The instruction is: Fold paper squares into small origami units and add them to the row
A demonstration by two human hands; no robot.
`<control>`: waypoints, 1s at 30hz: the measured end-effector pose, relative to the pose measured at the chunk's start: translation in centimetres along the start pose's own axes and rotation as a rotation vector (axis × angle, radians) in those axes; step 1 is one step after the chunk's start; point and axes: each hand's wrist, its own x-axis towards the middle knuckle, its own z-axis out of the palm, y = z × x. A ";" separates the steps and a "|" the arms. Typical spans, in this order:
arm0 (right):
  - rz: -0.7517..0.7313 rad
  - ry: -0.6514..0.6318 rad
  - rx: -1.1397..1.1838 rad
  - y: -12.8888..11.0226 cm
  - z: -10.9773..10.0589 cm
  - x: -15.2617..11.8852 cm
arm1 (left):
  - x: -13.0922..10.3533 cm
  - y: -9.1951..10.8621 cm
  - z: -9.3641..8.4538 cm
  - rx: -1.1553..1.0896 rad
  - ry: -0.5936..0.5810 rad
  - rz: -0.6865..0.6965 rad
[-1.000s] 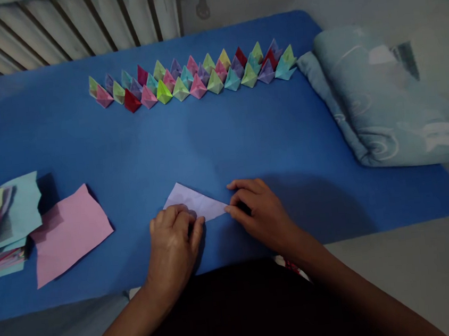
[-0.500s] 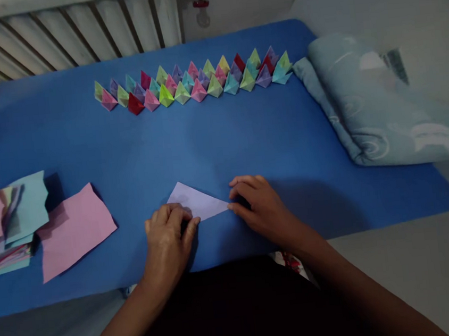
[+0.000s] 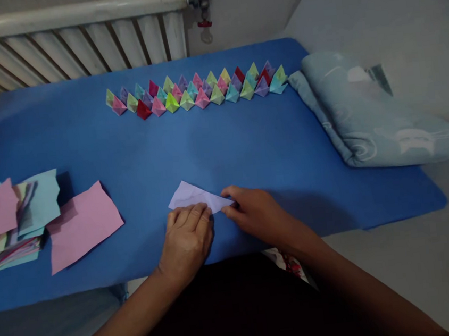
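Observation:
A folded lavender paper [image 3: 193, 193] lies on the blue surface in front of me, its narrow point toward the right. My left hand [image 3: 189, 230] presses on its lower edge, fingers together and bent, the thumb hidden beneath. At the right tip, my right hand [image 3: 248, 208] pinches the paper between thumb and index finger.
Rows of small folded colored paper pieces [image 3: 201, 98] stand along the far side of the blue surface [image 3: 214, 142]. A pink sheet [image 3: 86, 225] and a stack of colored paper [image 3: 37, 201] lie left. A folded light-blue blanket [image 3: 379, 114] rests right.
My left hand has moved right along the paper's lower edge and flattened onto it. My right thumb and index finger have closed on the right tip. The camera view has shifted slightly.

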 end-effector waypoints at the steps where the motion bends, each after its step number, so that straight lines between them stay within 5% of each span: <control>1: 0.001 0.009 0.063 0.1 0.0 0.1 | 0.0 0.1 -0.1 0.000 -0.005 -0.011; 10: 0.027 0.060 0.655 -0.7 0.3 -0.8 | 0.6 -0.1 0.0 -0.063 0.023 -0.116; 15: -0.135 0.262 0.642 -1.1 -1.4 -1.4 | 1.2 -0.5 -3.1 -0.580 0.034 -0.494; 18: -0.224 0.155 0.591 -1.8 -1.8 -1.0 | 2.1 -0.3 -4.8 -0.927 -0.024 -0.679; 22: -0.154 0.092 0.720 -2.7 -1.1 -0.4 | 2.7 -0.3 -4.9 -1.149 -0.040 -0.811; 26: -0.023 0.058 0.735 -2.4 0.1 0.7 | 2.1 -1.2 -3.6 -1.123 -0.069 -0.848; 30: 0.008 0.054 0.501 -1.8 1.3 2.2 | 0.8 -2.5 -2.5 -0.651 0.054 -0.650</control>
